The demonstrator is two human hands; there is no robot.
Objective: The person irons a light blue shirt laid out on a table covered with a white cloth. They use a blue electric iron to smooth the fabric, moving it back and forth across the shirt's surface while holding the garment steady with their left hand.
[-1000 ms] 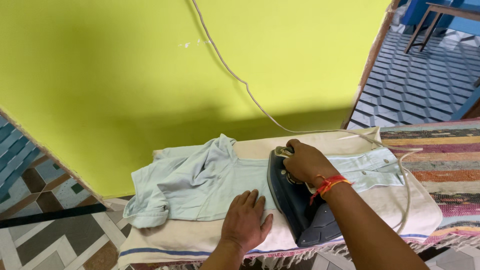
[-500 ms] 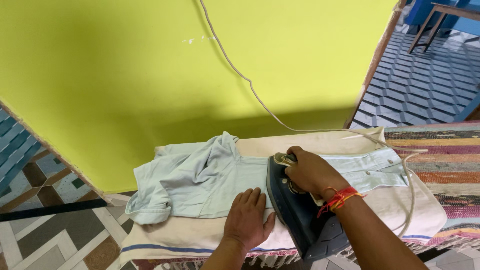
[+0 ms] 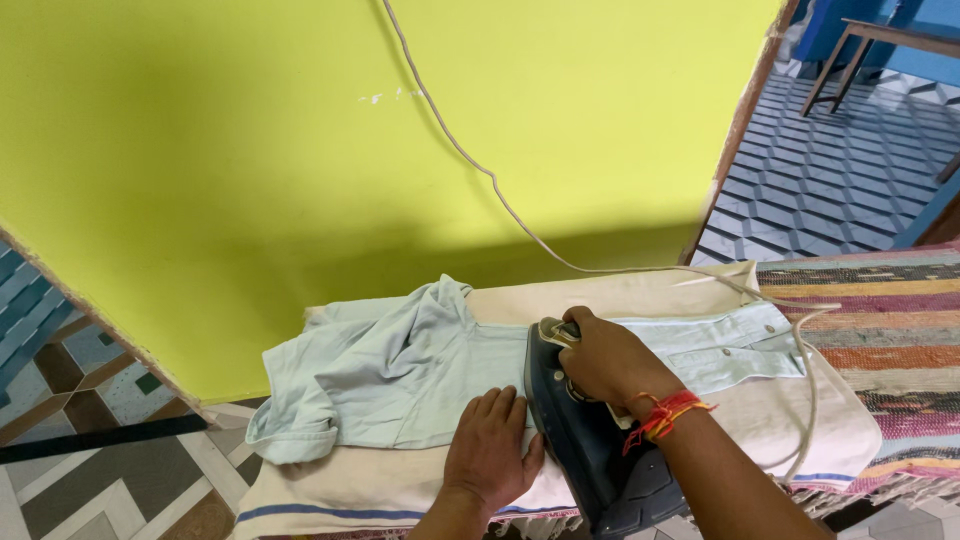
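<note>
One dark blue electric iron [image 3: 590, 440] sits flat on the bench [image 3: 700, 420], its pointed nose toward the wall and its heel hanging near the front edge. The right hand [image 3: 605, 362] is over the top of it, fingers [image 3: 578, 322] curled tight round the pale handle, so the handle is hidden inside the grip. A red and orange thread band [image 3: 665, 418] circles that wrist.

The left hand [image 3: 490, 452] lies palm down just beside the iron's left edge, fingers [image 3: 497, 405] stretched flat and close together, holding nothing, pressing on the hem of the one pale blue shirt [image 3: 400, 365]. The shirt runs across the bench: bunched and crumpled at the left end, where a sleeve droops over the edge, smoothed out to the right of the iron, where a strip with small buttons shows.

Under the shirt is one cream cloth [image 3: 360, 485] with a blue stripe along its front edge. One whitish cord [image 3: 470, 160] climbs from the iron's side, loops at the right end of the bench and rises up the yellow-green wall [image 3: 200, 150]. A striped rug [image 3: 880, 310] lies to the right.
</note>
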